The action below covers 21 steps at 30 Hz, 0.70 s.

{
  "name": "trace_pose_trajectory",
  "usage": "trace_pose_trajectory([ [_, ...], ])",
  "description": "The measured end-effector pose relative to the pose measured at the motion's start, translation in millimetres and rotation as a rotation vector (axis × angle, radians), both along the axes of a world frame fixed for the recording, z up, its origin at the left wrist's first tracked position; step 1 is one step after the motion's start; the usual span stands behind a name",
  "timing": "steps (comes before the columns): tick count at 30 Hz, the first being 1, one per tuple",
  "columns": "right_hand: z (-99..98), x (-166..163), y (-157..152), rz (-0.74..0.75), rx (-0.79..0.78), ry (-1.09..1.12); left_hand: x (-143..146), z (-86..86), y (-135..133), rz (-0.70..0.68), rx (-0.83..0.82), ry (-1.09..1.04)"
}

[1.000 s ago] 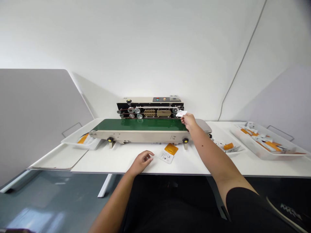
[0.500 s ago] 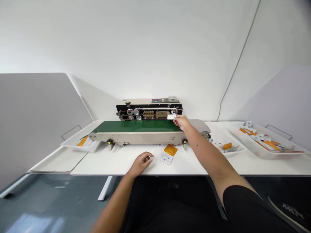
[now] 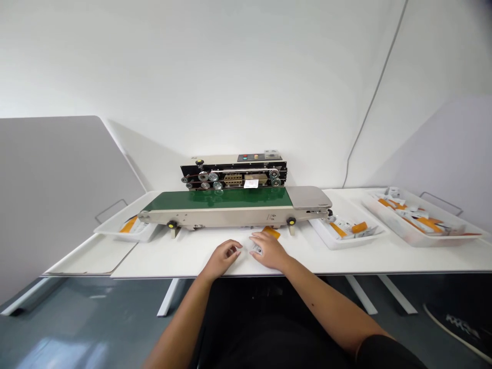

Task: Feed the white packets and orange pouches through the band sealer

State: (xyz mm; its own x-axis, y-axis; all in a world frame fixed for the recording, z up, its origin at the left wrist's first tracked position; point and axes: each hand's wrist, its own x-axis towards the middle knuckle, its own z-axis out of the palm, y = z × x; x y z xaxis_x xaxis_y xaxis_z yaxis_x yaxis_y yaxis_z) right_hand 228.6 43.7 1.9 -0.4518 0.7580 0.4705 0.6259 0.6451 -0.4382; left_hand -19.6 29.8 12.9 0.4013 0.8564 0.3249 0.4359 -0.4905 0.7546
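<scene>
My left hand (image 3: pixel 223 258) rests at the table's front edge with loosely curled fingers apart from the thumb and nothing in them. My right hand (image 3: pixel 269 250) lies over a small white and orange packet (image 3: pixel 272 232), its thumb and fingers spread; the hand hides most of the packet. Behind both hands stands a band sealer (image 3: pixel 234 174) with a green conveyor belt (image 3: pixel 215 199). A small white packet (image 3: pixel 251 183) is held upright at the sealer's rollers, above the belt, with no hand on it.
A white tray (image 3: pixel 144 236) with packets stands left of the belt. On the right are a smaller tray (image 3: pixel 332 243) and a larger bin (image 3: pixel 426 241), both with several orange and white packets. A grey cable (image 3: pixel 371 105) runs down the wall.
My right hand has let go of the white packet at the sealer and come down to the packet on the table. The white packet has moved left along the sealer. My left hand is nearly still.
</scene>
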Motion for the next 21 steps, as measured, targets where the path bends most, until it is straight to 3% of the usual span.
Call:
trace_pose_trajectory([
  [4,-25.0,1,-2,0.017,-0.044,-0.029,1,-1.1,1,0.012,0.001,0.015],
  [8,-25.0,2,3,0.136,-0.024,-0.004,2,-2.3,3,0.009,0.008,0.05],
  [12,-22.7,1,1,0.101,0.021,0.05,3,-1.1,3,0.007,0.014,0.073],
  [17,-15.6,8,-11,-0.02,0.103,0.366,5,3.0,1,-0.014,0.014,0.082],
  [21,-11.6,11,-11,-0.13,0.018,0.598,4,6.0,-1,-0.069,0.008,0.105],
])
